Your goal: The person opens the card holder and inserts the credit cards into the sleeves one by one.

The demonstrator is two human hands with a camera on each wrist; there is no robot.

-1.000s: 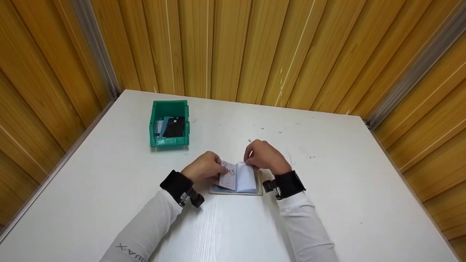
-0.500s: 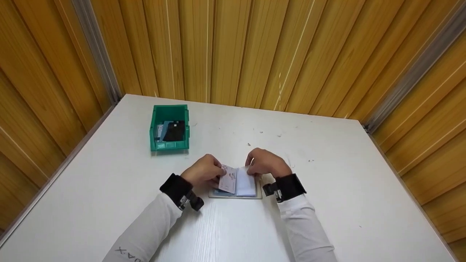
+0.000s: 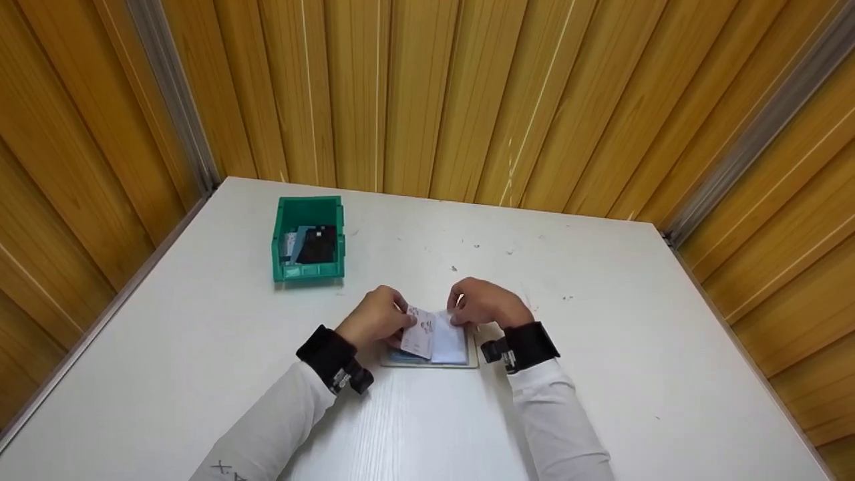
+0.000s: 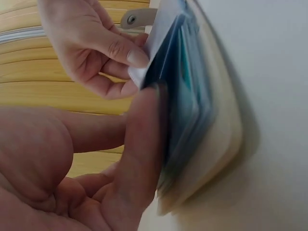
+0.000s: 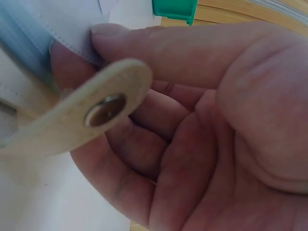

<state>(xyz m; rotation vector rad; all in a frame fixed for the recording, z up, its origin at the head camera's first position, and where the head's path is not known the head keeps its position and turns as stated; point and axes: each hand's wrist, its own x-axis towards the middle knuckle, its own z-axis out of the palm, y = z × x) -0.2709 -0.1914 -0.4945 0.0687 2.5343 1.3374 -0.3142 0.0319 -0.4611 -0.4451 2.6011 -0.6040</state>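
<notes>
A small card holder [image 3: 407, 365] with a cream cover lies spread on the table, its clear bluish sleeves [image 4: 192, 91] fanned upward. My left hand [image 3: 375, 316] pinches a white printed card [image 3: 418, 336], tilted over the holder's left half. With thumb and forefinger, my right hand [image 3: 491, 304] grips the upper edge of a whitish sleeve page [image 3: 450, 342] on the right half. In the right wrist view the holder's cream strap [image 5: 62, 127] with a metal snap crosses in front of the right fingers. How far the card sits inside a sleeve is hidden.
A green bin [image 3: 308, 271] stands at the back left, holding a black card [image 3: 317, 247] and several other cards. Wood-patterned walls [image 3: 427, 93] rise behind and beside the white table [image 3: 601, 334].
The head view has tilted slightly, so everything sits a little lower. Both hands keep their hold; the right fingertips appear slightly lower on the sleeve page.
</notes>
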